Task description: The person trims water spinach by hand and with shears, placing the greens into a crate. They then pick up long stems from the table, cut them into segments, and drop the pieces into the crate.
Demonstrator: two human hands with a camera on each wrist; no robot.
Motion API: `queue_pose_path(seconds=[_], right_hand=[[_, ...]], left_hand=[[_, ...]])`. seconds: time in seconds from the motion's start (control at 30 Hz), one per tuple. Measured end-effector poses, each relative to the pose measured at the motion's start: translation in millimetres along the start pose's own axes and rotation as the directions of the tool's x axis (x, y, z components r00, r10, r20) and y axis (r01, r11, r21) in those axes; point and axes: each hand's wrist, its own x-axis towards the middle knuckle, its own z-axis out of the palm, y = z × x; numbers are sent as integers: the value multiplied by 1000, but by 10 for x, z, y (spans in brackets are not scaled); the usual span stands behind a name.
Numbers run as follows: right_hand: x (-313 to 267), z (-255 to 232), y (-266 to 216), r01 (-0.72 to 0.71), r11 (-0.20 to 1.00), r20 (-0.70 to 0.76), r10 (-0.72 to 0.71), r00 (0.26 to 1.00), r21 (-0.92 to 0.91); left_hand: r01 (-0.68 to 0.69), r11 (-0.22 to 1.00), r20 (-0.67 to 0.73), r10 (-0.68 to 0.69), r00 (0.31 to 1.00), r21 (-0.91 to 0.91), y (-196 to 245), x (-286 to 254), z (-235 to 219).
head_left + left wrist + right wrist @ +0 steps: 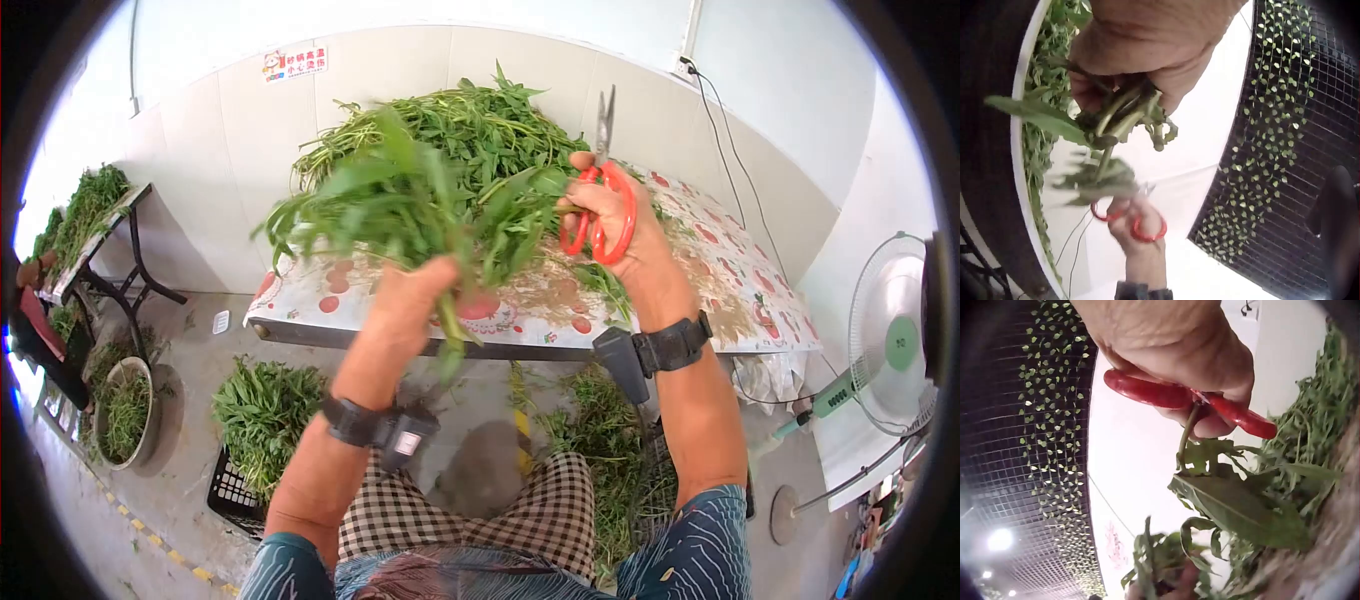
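Note:
My left hand [415, 290] grips a bunch of leafy green stems [400, 200], blurred in the head view, over the table's front edge. Cut-looking stem ends [1159, 140] poke out below the fingers in the left wrist view. Red-handled scissors [625, 215] sit in my right hand [640, 235], blades pointing up and away. Between the right fingers a leafy sprig [1229, 506] is pinched by its stem, its leaves hanging toward the left hand's bunch. Behind both hands a large heap of the same greens [470, 120] lies on the table.
A fruit-patterned cloth [740, 250] covers the table, strewn with brown dirt. Below stand a black crate [232, 495] of greens and more loose greens [600, 420]. A fan [885, 340] is at right, a basin [145, 440] and second table [125, 205] at left.

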Motion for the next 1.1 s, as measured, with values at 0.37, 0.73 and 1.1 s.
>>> queue_pose_path(seconds=[0.37, 0.73, 1.1], right_hand=[[-357, -25, 6, 47, 974, 131, -18, 991, -222], [-670, 148, 237, 294, 871, 143, -258, 956, -394], [-744, -146, 299, 142, 933, -22, -158, 987, -330]], left_hand=[[246, 933, 66, -237, 969, -262, -222, -123, -186], [393, 829, 220, -330, 918, -398, -262, -237, -271], [366, 864, 158, -331, 931, -347, -151, -364, -293]])
